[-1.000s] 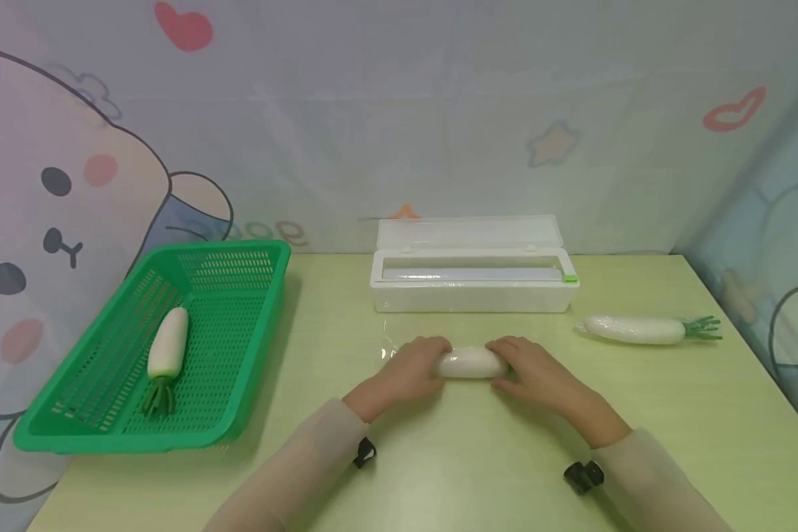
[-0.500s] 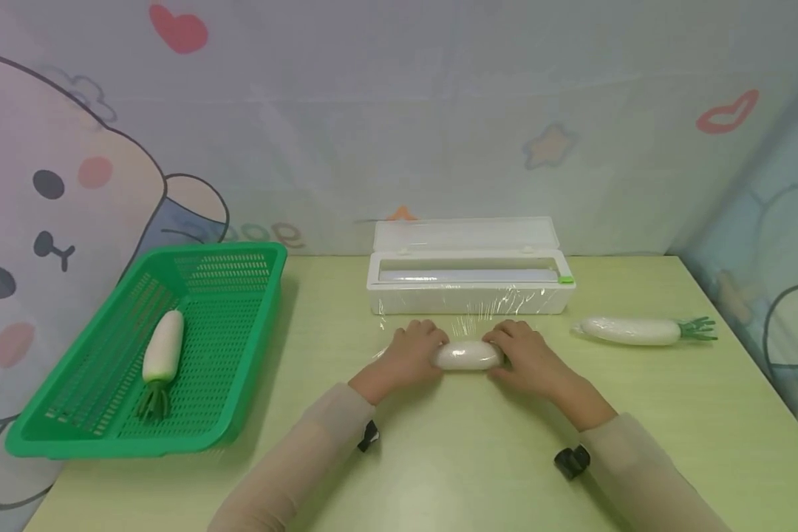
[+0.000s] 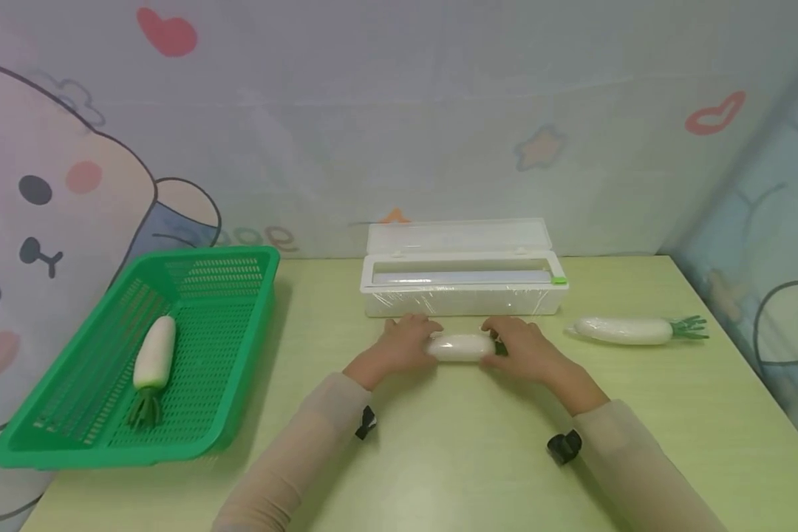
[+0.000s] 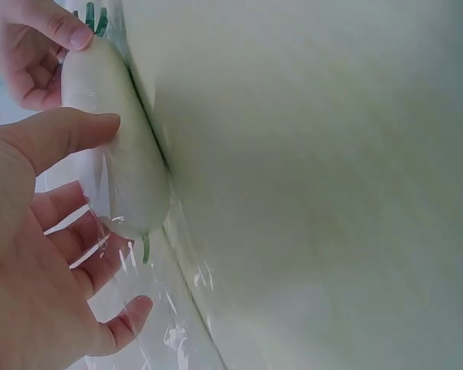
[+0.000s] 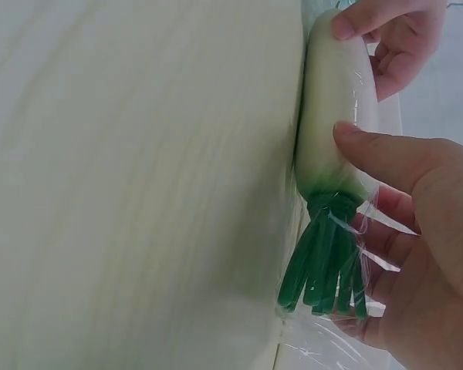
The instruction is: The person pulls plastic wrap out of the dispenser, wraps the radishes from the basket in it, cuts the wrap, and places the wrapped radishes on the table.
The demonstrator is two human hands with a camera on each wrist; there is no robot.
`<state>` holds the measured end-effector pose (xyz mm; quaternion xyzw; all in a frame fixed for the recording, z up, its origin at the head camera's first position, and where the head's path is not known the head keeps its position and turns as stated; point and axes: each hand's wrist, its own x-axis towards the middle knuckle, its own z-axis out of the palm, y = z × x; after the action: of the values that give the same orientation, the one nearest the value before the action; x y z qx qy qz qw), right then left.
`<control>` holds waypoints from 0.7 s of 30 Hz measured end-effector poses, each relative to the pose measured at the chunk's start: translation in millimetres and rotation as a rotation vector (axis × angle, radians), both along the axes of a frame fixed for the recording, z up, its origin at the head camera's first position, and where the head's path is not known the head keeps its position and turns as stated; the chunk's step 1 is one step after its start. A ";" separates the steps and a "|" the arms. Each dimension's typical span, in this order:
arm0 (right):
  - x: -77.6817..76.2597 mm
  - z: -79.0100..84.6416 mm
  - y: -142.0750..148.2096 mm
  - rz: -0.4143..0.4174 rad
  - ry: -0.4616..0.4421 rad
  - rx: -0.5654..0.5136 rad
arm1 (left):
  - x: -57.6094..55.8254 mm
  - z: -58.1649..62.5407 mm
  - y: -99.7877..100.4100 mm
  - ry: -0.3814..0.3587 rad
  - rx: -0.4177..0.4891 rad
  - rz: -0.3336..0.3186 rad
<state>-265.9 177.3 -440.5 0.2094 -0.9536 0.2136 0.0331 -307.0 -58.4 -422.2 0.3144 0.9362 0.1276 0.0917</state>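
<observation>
A white radish (image 3: 462, 347) lies crosswise in front of the film box, with clear cling film (image 4: 174, 331) around it. My left hand (image 3: 402, 346) grips its root end, thumb on the near side and fingers on the far side. At the other end my right hand (image 3: 525, 353) holds it the same way, thumb near the green leaf stalks (image 5: 324, 262). In the right wrist view film covers those stalks too. Beyond the hands stands the white cling film box (image 3: 462, 301), lid up, its roll showing, with film over its front.
At the left a green basket (image 3: 244, 369) holds another radish (image 3: 155, 353) with green stalks. A film-wrapped radish (image 3: 625, 330) lies on the table (image 3: 439, 458) at the right. A patterned cloth (image 3: 332, 148) hangs behind the table.
Both hands and the radish between them have moved away from me, closer to the film box. The radish has rolled along in the film. The other radishes stay put.
</observation>
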 end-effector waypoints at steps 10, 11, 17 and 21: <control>-7.7 6.4 2.4 0.035 0.076 0.018 | -7.1 5.7 -3.4 -0.023 0.076 0.023; -8.5 6.6 2.3 0.034 0.088 0.024 | -7.8 5.4 -3.6 -0.014 0.063 0.023; -15.1 3.4 3.2 0.016 0.079 0.015 | -10.3 2.7 -4.0 -0.001 0.002 0.029; -20.3 1.5 5.5 -0.031 0.035 -0.046 | -11.7 0.4 -2.9 0.007 0.045 0.044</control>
<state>-286.1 182.8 -439.0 0.1977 -0.9509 0.2310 0.0579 -318.7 -61.3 -421.8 0.2962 0.9401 0.1492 0.0784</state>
